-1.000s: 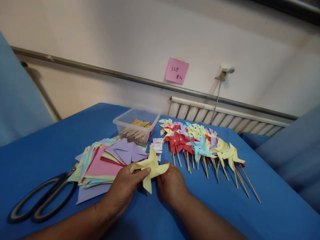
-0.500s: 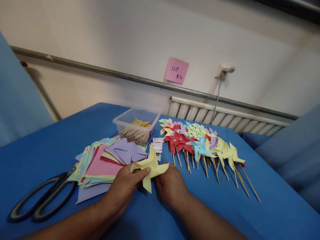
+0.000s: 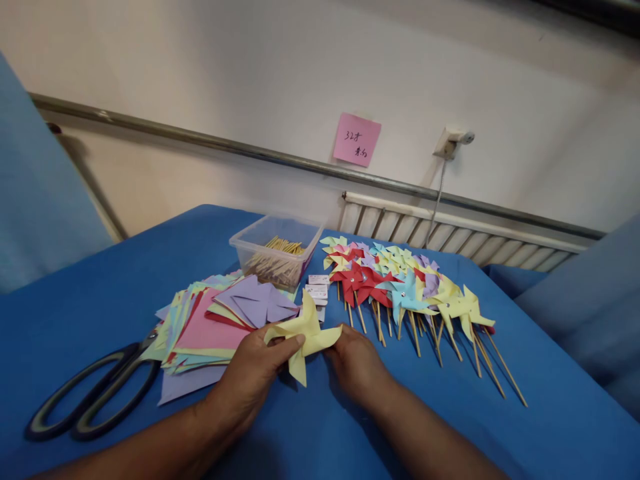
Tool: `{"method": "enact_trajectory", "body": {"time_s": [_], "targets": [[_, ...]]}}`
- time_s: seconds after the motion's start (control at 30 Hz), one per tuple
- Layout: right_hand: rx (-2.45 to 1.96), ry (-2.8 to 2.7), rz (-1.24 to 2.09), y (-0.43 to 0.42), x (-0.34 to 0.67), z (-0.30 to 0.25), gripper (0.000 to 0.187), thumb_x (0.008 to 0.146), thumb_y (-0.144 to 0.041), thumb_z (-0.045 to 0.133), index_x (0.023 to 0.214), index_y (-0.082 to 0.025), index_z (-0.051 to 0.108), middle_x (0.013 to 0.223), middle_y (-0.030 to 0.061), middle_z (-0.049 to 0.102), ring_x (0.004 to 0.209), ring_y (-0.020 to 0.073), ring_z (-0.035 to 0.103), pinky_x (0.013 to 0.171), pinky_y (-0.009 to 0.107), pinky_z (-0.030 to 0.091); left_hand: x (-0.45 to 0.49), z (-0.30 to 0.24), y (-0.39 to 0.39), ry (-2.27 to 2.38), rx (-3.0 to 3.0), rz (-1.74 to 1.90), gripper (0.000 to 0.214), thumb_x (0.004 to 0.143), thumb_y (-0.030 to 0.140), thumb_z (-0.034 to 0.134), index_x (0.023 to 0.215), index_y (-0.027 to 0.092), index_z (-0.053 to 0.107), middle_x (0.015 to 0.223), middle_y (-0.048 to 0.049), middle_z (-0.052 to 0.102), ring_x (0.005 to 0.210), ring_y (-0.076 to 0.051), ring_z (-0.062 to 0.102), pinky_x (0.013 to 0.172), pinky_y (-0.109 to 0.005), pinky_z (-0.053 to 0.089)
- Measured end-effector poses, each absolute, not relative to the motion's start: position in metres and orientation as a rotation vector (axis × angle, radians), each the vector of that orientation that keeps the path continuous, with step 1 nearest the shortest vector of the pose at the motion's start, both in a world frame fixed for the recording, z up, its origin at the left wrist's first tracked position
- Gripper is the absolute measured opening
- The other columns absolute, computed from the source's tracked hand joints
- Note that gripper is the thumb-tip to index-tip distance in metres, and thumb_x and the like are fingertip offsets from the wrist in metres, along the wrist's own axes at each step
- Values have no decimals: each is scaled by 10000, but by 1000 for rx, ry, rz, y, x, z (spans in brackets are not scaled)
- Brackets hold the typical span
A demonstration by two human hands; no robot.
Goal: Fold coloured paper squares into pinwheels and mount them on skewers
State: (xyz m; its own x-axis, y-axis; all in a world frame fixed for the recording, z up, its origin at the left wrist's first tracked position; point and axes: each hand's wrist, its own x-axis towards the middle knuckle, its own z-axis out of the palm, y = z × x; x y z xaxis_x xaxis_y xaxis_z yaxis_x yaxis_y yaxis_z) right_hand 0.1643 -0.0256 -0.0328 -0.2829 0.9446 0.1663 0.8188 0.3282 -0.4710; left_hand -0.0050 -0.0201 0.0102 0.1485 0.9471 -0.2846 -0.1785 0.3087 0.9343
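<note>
A folded yellow paper pinwheel (image 3: 305, 335) is held between both hands just above the blue table (image 3: 100, 293). My left hand (image 3: 250, 377) pinches it from the left, thumb on top of its centre. My right hand (image 3: 357, 363) is closed behind the pinwheel's right blade; its fingertips are hidden by the paper. To the left lies a stack of coloured paper squares (image 3: 210, 327) with a folded purple sheet (image 3: 257, 300) on top. To the right lie several finished pinwheels on wooden sticks (image 3: 405, 290).
Large black-handled scissors (image 3: 95, 390) lie at the front left. A clear plastic box of wooden sticks (image 3: 275, 257) stands behind the paper stack, with small white packets (image 3: 316, 290) beside it. A pink sticky note (image 3: 357, 139) hangs on the wall above a radiator (image 3: 450, 230).
The view has shifted slightly. My right hand has slid a little to the right behind the pinwheel; the left hand keeps its pinch.
</note>
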Motion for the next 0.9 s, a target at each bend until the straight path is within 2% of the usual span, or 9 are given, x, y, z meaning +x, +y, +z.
{"method": "enact_trajectory", "body": {"time_s": [0.3,0.6,0.9], "targets": [[-1592,-2172,446,-22,173,-37,141,894,-177,457,922,-167,595,908,73,637,867,188,592,753,264,408,-7,7,-19,1141,910,998,366,560,335,766,850,120,702,769,-98,737,748,-276,681,679,-352,527],[-1574,-2201,540,-20,179,-30,172,912,-207,465,977,-208,624,947,50,647,879,172,595,731,248,399,-7,4,-20,1121,917,977,352,602,311,747,890,116,692,822,-106,737,799,-272,677,719,-359,525],[-1541,-2247,470,-17,181,-34,166,919,-222,464,875,-177,618,897,44,618,846,155,569,747,246,396,-6,9,-20,1140,904,981,349,547,319,764,836,131,710,747,-94,736,769,-283,680,685,-349,525]]}}
